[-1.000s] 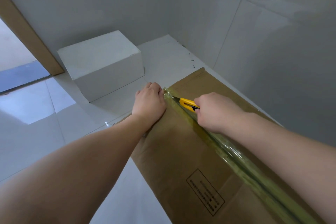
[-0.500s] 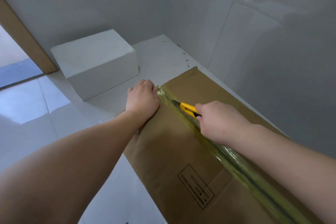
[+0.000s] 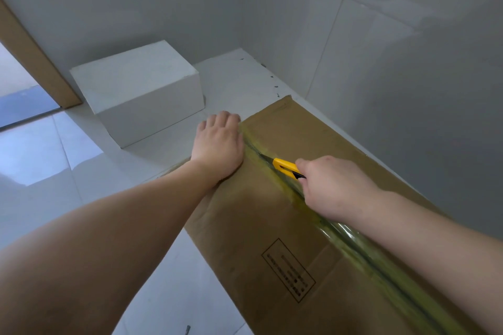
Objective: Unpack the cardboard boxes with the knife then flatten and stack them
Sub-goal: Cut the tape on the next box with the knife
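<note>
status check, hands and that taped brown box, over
Left hand flat on the brown cardboard box, bracing. Right hand grips the yellow utility knife, blade in the taped seam. Nothing blocking the seam.

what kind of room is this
Probably a bare indoor room corner, maybe a home or storeroom: glossy tiled floor, grey tiled wall, a door frame, boxes on the floor.
</note>
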### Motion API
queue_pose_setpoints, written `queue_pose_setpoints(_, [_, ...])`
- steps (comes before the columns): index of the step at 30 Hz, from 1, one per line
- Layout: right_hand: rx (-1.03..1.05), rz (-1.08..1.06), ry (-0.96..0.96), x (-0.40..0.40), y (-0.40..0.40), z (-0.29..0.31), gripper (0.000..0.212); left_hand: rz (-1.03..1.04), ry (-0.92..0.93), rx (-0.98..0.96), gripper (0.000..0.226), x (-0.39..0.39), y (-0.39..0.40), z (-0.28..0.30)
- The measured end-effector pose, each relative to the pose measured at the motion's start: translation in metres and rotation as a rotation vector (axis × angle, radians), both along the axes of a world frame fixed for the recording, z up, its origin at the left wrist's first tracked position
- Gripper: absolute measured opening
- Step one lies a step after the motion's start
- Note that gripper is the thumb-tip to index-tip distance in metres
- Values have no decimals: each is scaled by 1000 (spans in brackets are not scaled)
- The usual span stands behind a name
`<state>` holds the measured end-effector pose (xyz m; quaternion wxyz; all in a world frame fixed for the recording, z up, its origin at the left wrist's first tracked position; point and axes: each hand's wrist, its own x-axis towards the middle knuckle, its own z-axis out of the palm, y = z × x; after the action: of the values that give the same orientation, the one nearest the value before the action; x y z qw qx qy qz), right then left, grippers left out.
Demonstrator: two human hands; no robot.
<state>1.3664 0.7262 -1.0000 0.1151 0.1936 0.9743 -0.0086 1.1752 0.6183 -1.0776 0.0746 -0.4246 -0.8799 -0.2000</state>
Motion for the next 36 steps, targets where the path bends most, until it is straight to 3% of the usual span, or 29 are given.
queue_pose_setpoints(3, [2, 1, -5, 4, -1, 1, 4, -312, 36, -74, 35, 6, 1, 5])
queue_pose_setpoints(5, [6, 1, -11, 6, -1, 2, 4, -389, -7, -79, 35, 10, 3, 7])
queue_pose_setpoints(16, [12, -2, -72, 9, -2, 4, 3, -433, -88, -164, 39, 14, 5, 10])
queue_pose_setpoints(27, [-19, -19, -16, 42, -1, -2, 4, -467, -93, -154, 36, 17, 4, 9])
queue_pose_setpoints(36, [59, -24, 44, 41, -8, -11, 24, -441, -108, -165, 32, 19, 7, 6])
